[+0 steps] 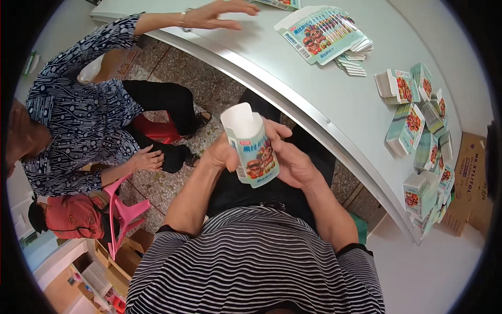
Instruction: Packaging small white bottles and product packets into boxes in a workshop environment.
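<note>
Above my lap I hold a small light-green carton (pixel 257 157) with colourful cartoon figures on its front. Its upper end stands open, with white flaps raised and the white inside showing. My left hand (pixel 221 155) grips the carton's left side, thumb toward the front and the other fingers hidden behind it. On the right side my right hand (pixel 294 161) is closed against the carton's edge, its fingers bent and partly behind it. A fanned stack of flat cartons (pixel 319 36) lies on the white table (pixel 251 57) beyond my hands.
Bundled cartons (pixel 413 128) are piled along the table's right end, beside a brown cardboard box (pixel 468 180). At the left sits a co-worker in a patterned top (pixel 83 118), one hand (pixel 217 14) reaching over the table. A pink plastic chair (pixel 125 206) holds a red bag (pixel 76 217).
</note>
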`<act>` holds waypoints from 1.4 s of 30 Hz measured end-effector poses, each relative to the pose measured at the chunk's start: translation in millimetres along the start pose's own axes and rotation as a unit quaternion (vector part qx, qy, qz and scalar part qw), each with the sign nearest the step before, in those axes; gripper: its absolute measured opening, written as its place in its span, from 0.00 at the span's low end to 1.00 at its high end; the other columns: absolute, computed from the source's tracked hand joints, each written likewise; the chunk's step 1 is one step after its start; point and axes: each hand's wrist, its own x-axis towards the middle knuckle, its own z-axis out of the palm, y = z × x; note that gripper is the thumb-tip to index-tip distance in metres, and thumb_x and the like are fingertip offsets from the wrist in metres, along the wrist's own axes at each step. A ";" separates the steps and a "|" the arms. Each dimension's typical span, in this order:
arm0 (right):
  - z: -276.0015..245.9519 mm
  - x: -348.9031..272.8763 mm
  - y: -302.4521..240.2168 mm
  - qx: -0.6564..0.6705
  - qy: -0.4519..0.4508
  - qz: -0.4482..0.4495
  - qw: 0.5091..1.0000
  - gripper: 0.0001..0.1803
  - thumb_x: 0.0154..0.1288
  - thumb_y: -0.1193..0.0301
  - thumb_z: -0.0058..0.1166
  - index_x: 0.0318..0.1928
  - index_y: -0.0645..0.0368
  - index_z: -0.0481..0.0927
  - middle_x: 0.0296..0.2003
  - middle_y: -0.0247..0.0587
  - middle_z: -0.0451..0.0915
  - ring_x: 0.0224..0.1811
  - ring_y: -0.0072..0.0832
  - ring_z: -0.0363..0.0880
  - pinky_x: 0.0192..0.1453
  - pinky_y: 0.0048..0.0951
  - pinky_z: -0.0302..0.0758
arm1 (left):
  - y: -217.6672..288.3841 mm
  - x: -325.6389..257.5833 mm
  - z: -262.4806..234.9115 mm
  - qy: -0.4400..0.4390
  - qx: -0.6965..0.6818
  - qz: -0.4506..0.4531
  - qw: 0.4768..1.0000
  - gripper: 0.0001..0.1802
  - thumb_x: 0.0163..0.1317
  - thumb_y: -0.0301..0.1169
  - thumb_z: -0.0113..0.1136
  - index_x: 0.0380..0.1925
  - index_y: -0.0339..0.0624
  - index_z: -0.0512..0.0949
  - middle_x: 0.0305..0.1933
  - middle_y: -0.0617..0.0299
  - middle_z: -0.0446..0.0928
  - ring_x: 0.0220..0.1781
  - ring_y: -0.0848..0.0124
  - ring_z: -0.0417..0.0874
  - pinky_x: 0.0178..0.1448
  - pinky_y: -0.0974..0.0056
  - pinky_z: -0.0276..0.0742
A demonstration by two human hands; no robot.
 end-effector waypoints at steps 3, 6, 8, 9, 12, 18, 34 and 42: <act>-0.2 -2.1 3.2 0.023 -0.015 0.014 1.000 0.35 0.68 0.56 0.57 0.68 0.62 0.63 0.64 0.39 0.69 0.67 0.31 0.69 0.71 0.37 0.65 | 7.1 -2.8 12.7 0.025 0.040 -0.053 0.997 0.49 0.23 0.50 0.87 0.48 0.35 0.78 0.67 0.46 0.67 0.66 0.57 0.71 0.69 0.55 0.66; 1.0 -1.1 6.1 0.022 -0.052 0.036 0.998 0.47 0.61 0.55 0.66 0.71 0.64 0.56 0.65 0.41 0.69 0.67 0.32 0.69 0.71 0.38 0.66 | -2.3 -3.2 8.7 -0.035 0.041 -0.013 0.998 0.46 0.22 0.48 0.87 0.45 0.39 0.80 0.70 0.48 0.61 0.66 0.60 0.70 0.68 0.57 0.65; 1.9 -3.2 9.6 -0.002 -0.064 0.054 0.996 0.49 0.59 0.55 0.68 0.71 0.64 0.56 0.64 0.41 0.69 0.67 0.32 0.69 0.71 0.38 0.65 | 2.9 -8.8 7.7 -0.036 0.036 -0.037 0.998 0.45 0.22 0.47 0.87 0.46 0.39 0.80 0.71 0.48 0.59 0.66 0.61 0.70 0.68 0.57 0.66; -2.1 -3.1 15.1 0.022 -0.076 0.062 0.995 0.49 0.57 0.59 0.70 0.72 0.64 0.55 0.65 0.41 0.69 0.67 0.32 0.69 0.72 0.38 0.65 | 7.5 -9.9 8.1 -0.067 0.067 -0.058 0.994 0.45 0.25 0.51 0.86 0.45 0.38 0.79 0.70 0.47 0.60 0.70 0.57 0.63 0.71 0.54 0.60; 10.3 -3.7 16.2 -0.025 -0.078 0.075 0.994 0.45 0.59 0.65 0.68 0.71 0.64 0.57 0.64 0.40 0.70 0.66 0.32 0.70 0.71 0.38 0.65 | 6.4 -12.8 2.7 -0.123 0.088 -0.069 0.986 0.49 0.26 0.54 0.84 0.48 0.34 0.78 0.67 0.45 0.64 0.76 0.52 0.55 0.75 0.50 0.54; -1.4 0.1 19.2 -0.035 0.102 -0.016 0.994 0.17 0.68 0.74 0.57 0.54 0.69 0.76 0.49 0.44 0.82 0.50 0.28 0.82 0.57 0.29 0.78 | 16.8 -24.1 17.4 0.260 0.224 -0.033 0.939 0.52 0.41 0.26 0.79 0.67 0.29 0.61 0.57 0.49 0.77 0.52 0.64 0.82 0.57 0.62 0.79; -16.7 -2.9 41.1 -0.431 0.198 -0.227 0.851 0.30 0.59 0.79 0.65 0.62 0.65 0.72 0.47 0.39 0.77 0.47 0.21 0.78 0.50 0.24 0.77 | -38.9 -75.2 15.7 0.395 0.287 0.058 0.871 0.20 0.56 0.16 0.68 0.50 0.31 0.78 0.44 0.55 0.82 0.44 0.73 0.83 0.45 0.71 0.81; -30.3 -21.2 45.9 -0.284 0.137 -0.138 0.939 0.11 0.65 0.84 0.56 0.48 0.67 0.75 0.47 0.40 0.76 0.46 0.19 0.78 0.52 0.22 0.76 | -52.8 -86.8 17.9 0.332 0.440 -0.002 0.834 0.15 0.59 0.20 0.67 0.47 0.31 0.79 0.44 0.59 0.81 0.43 0.75 0.82 0.45 0.72 0.77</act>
